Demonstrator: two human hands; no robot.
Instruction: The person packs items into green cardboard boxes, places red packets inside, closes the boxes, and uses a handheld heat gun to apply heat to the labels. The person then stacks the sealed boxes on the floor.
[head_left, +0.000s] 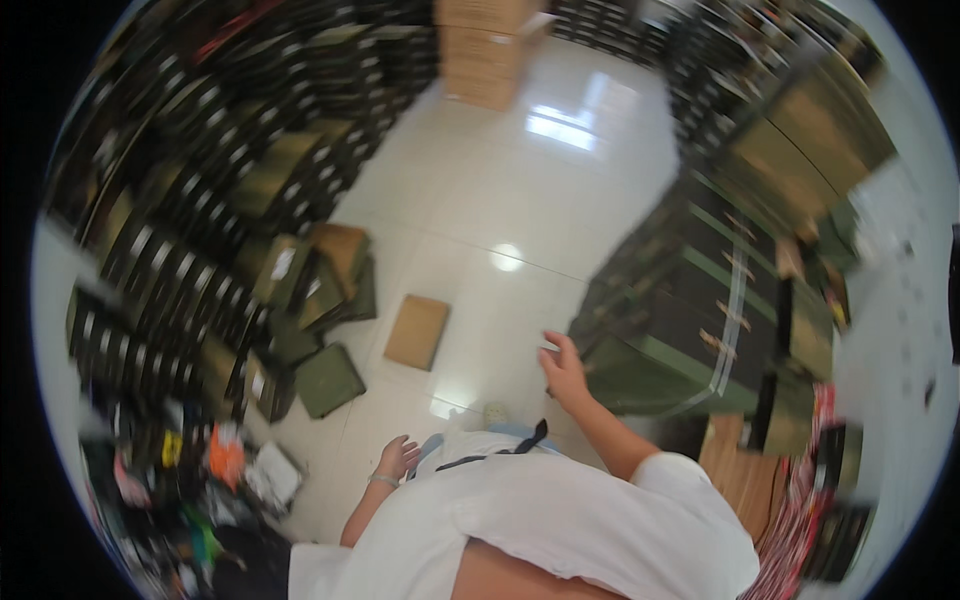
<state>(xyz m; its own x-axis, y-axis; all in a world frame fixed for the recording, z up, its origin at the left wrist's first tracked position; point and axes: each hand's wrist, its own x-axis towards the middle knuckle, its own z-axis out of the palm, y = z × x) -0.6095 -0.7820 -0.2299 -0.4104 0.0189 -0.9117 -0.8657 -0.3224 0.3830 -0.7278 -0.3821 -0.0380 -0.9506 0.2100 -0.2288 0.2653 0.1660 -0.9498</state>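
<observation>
My right hand [563, 367] hangs in the air with its fingers apart and nothing in it. It is nearest to a large dark green, box-shaped stack [655, 372] with strips along its top. Low at my left side, my left hand [398, 458] is also empty, its fingers loosely stretched. On the floor ahead lies a flat tan box [417, 332], apart from both hands. A flat green box [328, 380] rests on the floor to its left, beside a loose heap of green and tan boxes [315, 280].
Tall rows of dark boxes [175, 265] line the left side. Brown cartons [482, 55] stand stacked at the back. Colourful packets and bags [228, 450] lie at the lower left. At the right are a wooden surface [735, 465] and red-and-white strands [795, 520]. Shiny pale tiles [490, 190] cover the floor.
</observation>
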